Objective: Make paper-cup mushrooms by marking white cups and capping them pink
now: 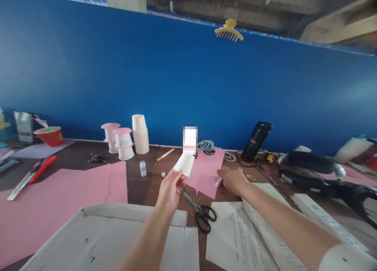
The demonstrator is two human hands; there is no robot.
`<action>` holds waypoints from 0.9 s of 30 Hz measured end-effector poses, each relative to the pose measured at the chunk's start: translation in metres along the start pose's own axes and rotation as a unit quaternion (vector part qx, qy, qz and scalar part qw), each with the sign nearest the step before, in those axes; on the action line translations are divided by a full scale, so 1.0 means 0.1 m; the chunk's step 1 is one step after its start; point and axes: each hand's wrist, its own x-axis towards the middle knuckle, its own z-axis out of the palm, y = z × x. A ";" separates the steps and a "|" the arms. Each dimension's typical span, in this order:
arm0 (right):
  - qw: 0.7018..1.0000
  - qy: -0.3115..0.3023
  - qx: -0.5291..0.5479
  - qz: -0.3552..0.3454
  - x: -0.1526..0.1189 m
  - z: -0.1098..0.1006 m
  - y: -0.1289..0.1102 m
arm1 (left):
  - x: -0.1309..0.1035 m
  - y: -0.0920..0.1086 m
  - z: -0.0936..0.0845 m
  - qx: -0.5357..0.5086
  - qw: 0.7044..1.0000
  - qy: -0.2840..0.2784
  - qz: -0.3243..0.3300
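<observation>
A white paper cup (185, 163), tilted, is pinched by its lower edge in my left hand (173, 186). My right hand (232, 180) rests on the table at the right edge of a pink paper sheet (203, 171), its fingers closed around a white pen-like stick (218, 182). Black-handled scissors (200, 213) lie open just below my left hand. To the left stand a small clear glue tube (143, 169) and a small white cap (163, 174). Behind them are stacked white cups (140, 139) and cup pairs with pink discs (123, 143).
A white cardboard box (118, 231) and printed papers (235, 231) fill the front. More pink paper (73, 196) and a red cutter (32, 176) lie left. A black bottle (257, 141), a power strip (328, 220) and black headphones (312, 171) are right.
</observation>
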 end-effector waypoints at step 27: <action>0.999 0.018 -0.004 -0.032 0.28 -0.03 0.16 | 0.08 -0.02 0.05 -0.098 0.992 0.039 -0.070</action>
